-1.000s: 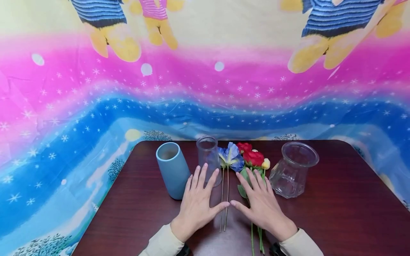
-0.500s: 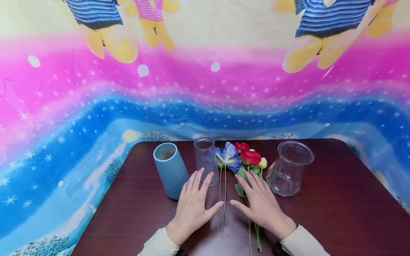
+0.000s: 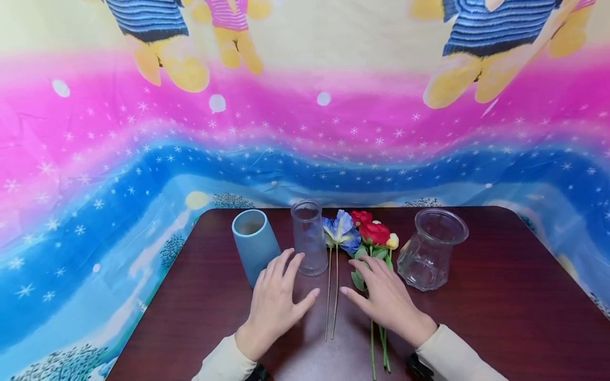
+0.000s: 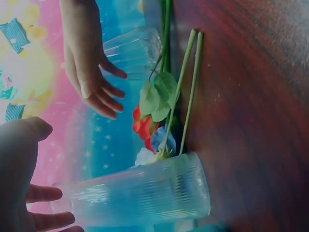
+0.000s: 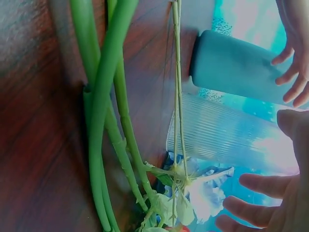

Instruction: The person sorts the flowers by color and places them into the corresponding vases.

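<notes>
My left hand (image 3: 274, 304) hovers in front of the blue vase (image 3: 257, 243), fingers spread and holding nothing. Just beyond its fingertips stands a slim clear glass vase (image 3: 311, 248), ribbed in the left wrist view. My right hand (image 3: 388, 299) is held above the stems of the red roses (image 3: 374, 233), its fingers loosely bent and apart from them. Between the hands lie two thin stems of blue flowers (image 3: 344, 233). Green leaves (image 4: 159, 96) and thick green stems (image 5: 104, 106) show close up in the wrist views; the right hand partly covers them in the head view.
A wide-mouthed clear glass vase (image 3: 429, 254) stands right of the flowers. A pale yellow bud (image 3: 392, 241) lies beside the roses. All rest on a dark reddish-brown table (image 3: 500, 317), with a printed cloth (image 3: 286, 132) hanging behind its far edge.
My left hand has drawn back and left, away from the slim glass vase and the thin stems. The right hand has stayed nearly in place, its fingers slightly more bent. Flowers and vases have not moved.
</notes>
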The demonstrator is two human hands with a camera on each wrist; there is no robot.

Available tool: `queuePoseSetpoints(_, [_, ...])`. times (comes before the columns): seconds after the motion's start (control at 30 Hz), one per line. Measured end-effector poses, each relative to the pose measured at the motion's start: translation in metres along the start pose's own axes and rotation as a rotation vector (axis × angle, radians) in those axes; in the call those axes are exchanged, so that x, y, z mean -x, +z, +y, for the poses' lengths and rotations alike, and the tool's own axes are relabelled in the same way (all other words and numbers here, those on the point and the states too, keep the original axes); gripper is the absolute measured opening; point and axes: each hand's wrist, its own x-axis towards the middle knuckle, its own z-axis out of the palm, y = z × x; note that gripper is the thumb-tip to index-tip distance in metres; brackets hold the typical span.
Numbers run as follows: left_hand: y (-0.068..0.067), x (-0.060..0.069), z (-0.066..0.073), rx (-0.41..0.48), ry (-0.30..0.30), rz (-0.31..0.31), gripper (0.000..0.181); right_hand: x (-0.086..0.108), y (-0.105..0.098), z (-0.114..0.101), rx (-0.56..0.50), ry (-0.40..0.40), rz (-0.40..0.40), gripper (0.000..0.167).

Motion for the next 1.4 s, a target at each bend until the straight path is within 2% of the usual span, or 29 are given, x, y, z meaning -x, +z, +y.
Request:
queuePoseSetpoints(0.33, [-0.019, -0.008, -0.010, 0.034, -0.007, 0.126, 0.062, -0.004, 0.000, 0.001, 0.002, -0.007, -0.001, 0.059])
queuePoseSetpoints(0.63, [-0.044, -0.017, -0.018, 0.070, -0.048, 0.181, 0.047, -0.007, -0.001, 0.000, 0.020, -0.041, 0.018, 0.055])
queuePoseSetpoints(0.8, [-0.062, -0.022, -0.026, 0.074, -0.055, 0.222, 0.040, -0.008, -0.001, -0.004, 0.026, -0.044, 0.009, 0.055])
queuePoseSetpoints(1.1, [-0.089, -0.037, -0.042, 0.049, -0.055, 0.330, 0.044, -0.014, -0.001, -0.009, 0.033, -0.051, -0.014, 0.057])
queuePoseSetpoints(1.23, [-0.096, -0.045, -0.051, 0.050, -0.095, 0.361, 0.042, -0.017, 0.000, -0.011, 0.032, -0.072, -0.010, 0.055])
queuePoseSetpoints(1.4, [-0.097, -0.056, -0.066, 0.066, -0.192, 0.349, 0.034, -0.021, 0.002, -0.012, 0.026, -0.082, -0.019, 0.054])
